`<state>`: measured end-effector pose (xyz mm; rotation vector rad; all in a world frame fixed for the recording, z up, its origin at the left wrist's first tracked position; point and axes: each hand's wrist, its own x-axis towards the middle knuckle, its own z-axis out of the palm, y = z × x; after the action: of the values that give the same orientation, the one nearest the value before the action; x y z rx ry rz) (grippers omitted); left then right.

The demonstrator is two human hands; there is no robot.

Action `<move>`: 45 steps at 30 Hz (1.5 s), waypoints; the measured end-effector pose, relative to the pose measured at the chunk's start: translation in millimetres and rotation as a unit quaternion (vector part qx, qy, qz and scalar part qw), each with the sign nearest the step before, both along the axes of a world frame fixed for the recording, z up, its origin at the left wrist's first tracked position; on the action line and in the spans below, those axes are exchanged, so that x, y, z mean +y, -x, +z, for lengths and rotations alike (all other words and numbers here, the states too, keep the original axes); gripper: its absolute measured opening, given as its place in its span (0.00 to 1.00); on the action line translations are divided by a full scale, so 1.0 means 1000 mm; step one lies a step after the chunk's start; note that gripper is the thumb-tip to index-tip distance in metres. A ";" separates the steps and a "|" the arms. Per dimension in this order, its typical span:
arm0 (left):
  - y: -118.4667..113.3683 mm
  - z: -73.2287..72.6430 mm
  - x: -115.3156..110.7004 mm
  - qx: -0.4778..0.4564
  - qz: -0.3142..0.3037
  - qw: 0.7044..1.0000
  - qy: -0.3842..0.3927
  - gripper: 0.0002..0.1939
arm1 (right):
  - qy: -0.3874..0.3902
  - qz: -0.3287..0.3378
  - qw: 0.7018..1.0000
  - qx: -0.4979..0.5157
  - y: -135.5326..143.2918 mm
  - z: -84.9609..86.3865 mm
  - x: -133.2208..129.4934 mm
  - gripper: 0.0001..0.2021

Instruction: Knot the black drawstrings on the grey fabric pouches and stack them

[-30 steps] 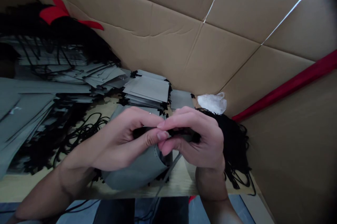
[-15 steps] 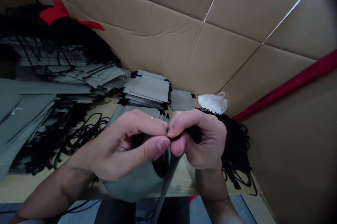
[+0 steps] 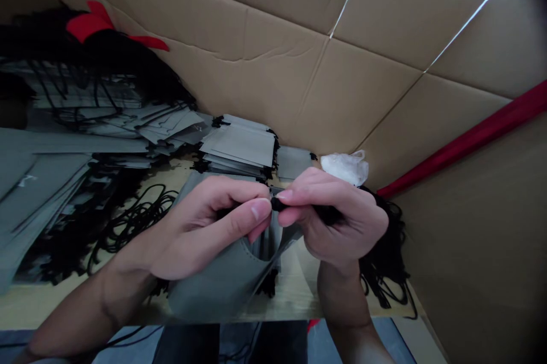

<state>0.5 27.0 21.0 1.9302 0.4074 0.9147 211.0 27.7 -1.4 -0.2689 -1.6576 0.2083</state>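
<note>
My left hand [image 3: 200, 236] and my right hand [image 3: 344, 216] meet at the middle of the view, thumbs and forefingers pinched. Between their fingertips shows a short, thick bit of black cord [image 3: 278, 204], perhaps a knot; the rest is hidden in my fingers. Below the hands a grey paper-like bag [image 3: 209, 287] with a curved cutout along its edge lies near the front of the table. Whether the cord runs through it cannot be seen.
Stacked grey bags [image 3: 241, 144] with black cord ends stand behind the hands. More grey bags [image 3: 55, 182] and looped black cords [image 3: 132, 219] lie left. At right are a white plastic bag [image 3: 345, 167] and a black cord heap [image 3: 384, 256]. Cardboard walls [image 3: 256, 28] enclose the table.
My fingertips have drawn slightly apart, exposing the black cord between them. My right hand shifted a little right and up. The grey bag's raised edge has dropped away from below the hands.
</note>
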 end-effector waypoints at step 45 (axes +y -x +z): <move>-0.006 -0.003 -0.007 -0.048 -0.037 0.998 -0.035 0.20 | 0.170 0.063 0.983 0.033 0.013 -0.004 -0.016 0.18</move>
<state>6.7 20.0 17.5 1.9420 0.2494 0.9798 197.5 11.5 -5.3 -0.4102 -1.5689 0.5931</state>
